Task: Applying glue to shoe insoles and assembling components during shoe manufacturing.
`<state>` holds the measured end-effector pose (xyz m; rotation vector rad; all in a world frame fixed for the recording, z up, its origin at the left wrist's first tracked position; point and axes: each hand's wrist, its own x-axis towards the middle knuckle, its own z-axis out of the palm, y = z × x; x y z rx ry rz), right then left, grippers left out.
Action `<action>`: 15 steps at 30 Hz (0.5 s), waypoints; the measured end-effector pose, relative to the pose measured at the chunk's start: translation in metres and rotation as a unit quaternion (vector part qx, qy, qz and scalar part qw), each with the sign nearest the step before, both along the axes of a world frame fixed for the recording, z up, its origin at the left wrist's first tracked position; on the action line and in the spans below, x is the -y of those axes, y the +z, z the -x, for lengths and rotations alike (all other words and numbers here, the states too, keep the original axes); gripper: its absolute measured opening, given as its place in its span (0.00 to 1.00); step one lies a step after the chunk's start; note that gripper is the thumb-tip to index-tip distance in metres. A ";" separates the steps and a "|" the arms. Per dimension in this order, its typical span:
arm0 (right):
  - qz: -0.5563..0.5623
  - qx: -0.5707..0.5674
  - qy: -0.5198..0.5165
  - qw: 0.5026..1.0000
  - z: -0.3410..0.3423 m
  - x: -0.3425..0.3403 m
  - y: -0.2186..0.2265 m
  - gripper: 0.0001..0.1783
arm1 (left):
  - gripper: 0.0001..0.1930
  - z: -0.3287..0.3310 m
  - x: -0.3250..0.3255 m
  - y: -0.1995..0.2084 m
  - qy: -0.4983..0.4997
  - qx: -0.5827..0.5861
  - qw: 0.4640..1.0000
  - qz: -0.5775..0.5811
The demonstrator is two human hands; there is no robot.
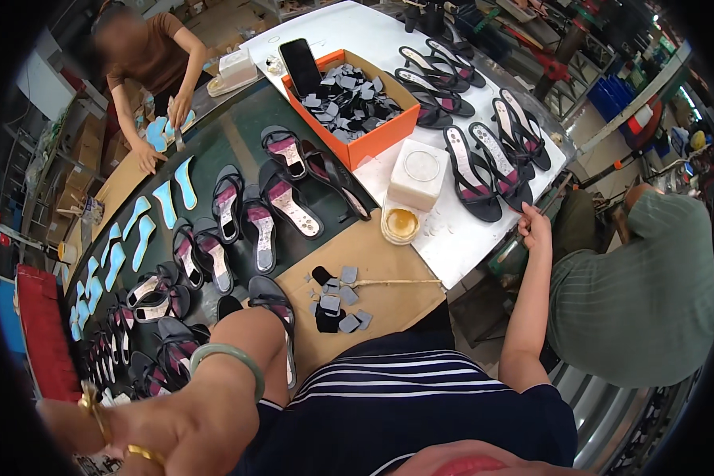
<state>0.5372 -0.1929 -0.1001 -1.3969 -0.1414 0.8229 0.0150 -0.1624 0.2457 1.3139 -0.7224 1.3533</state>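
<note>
My left hand [166, 424], with a pale green bangle at the wrist and gold-coloured rings, is raised very close at the lower left. Its fingertips are hidden or cut off, so whatever they hold does not show. Over at the white tabletop's right edge, my right hand [535, 227] has its fingers loosely curled and apart. Its index fingertip is at the toe of a black thong sandal [496, 170], one of several heeled sandals standing there with patterned insoles. Behind my left arm lies another black sandal [271, 295], partly covered by the arm.
An orange box [373, 136] holds grey and black pieces, with a phone [299, 67] leaning inside. Beside it are a white container [417, 170] and a glue dish [401, 225]. Loose grey pieces [347, 274] lie on brown board. A co-worker [147, 63] brushes blue soles; another person [635, 293] sits right.
</note>
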 end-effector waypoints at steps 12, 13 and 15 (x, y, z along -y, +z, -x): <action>0.001 -0.029 0.031 0.999 -0.007 0.000 -0.015 0.11 | 0.28 -0.060 -0.189 -0.268 0.480 -0.587 0.560 0.335; 0.050 0.021 0.032 0.998 -0.003 -0.002 -0.011 0.10 | 0.31 -0.067 -0.195 -0.306 0.460 -0.599 0.557 0.345; 0.166 0.148 0.021 0.975 0.011 0.000 0.008 0.10 | 0.37 -0.081 -0.198 -0.349 0.436 -0.611 0.548 0.369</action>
